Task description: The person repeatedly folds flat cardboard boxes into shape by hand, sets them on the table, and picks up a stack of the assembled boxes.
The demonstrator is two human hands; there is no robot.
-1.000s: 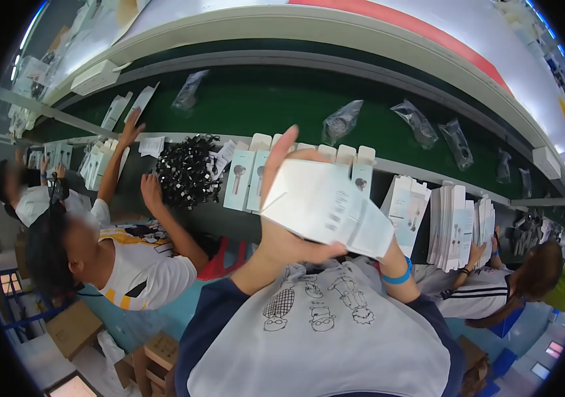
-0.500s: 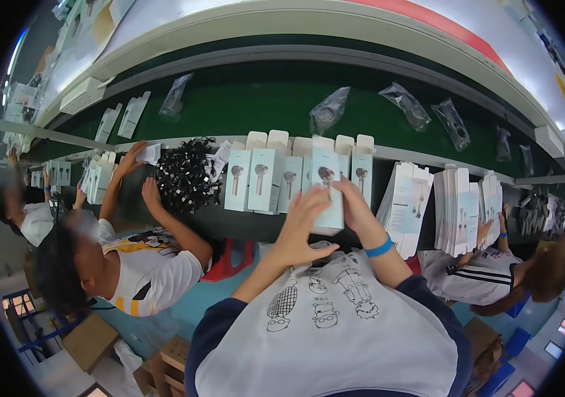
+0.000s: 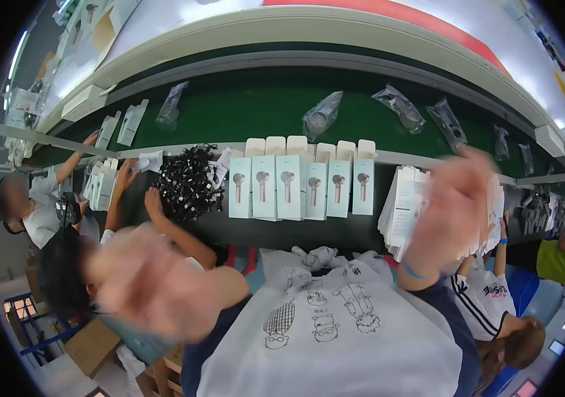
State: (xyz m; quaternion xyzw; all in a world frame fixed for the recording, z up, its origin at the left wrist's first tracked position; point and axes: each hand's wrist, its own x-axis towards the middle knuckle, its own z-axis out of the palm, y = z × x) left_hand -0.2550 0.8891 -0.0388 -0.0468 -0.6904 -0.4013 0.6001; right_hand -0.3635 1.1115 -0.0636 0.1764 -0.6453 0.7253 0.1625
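Both of my hands are raised, wide apart and smeared by motion. My left hand (image 3: 157, 281) hangs at the lower left, in front of a co-worker, and its fingers cannot be made out. On the right, my right hand (image 3: 457, 198), with a blue wristband, covers part of the flat unfolded cartons (image 3: 398, 212). Between my hands, a row of white and pale-blue boxes (image 3: 289, 188) stands on the dark bench (image 3: 282, 231). Each box shows a picture of a handheld device, and top flaps stick up behind them. Neither hand touches this row.
Left of the boxes lies a heap of black cables (image 3: 193, 185). Behind the bench runs a green conveyor belt (image 3: 249, 99) carrying clear-bagged devices (image 3: 322, 118) and white boxes (image 3: 131, 124). Co-workers sit on both sides, with a person's hand (image 3: 125, 173) near the cables.
Half a second ago my hands were around a box in front of me. Now they are apart, the left down and left, the right out to the right. That box no longer stands forward of the row.
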